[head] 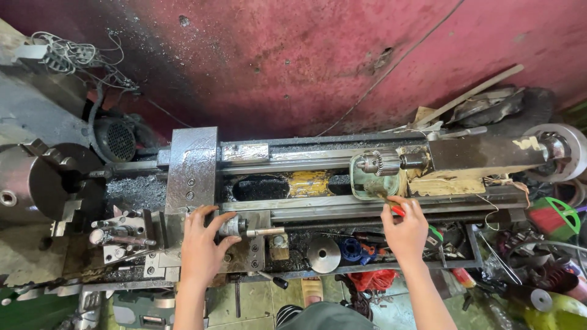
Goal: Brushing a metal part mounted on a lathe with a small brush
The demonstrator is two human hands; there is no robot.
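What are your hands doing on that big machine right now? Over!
Left hand gripping the carriage crank handle. Right hand holding a red-handled tool near the drill chuck. Nothing between them.

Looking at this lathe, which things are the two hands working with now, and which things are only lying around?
In use:
- left hand on the carriage handwheel
- right hand holding a red-handled tool at the tailstock
- drill chuck

Lying about:
- blue part and metal disc in the tray
- red cloth
- wooden stick
- wire tangle
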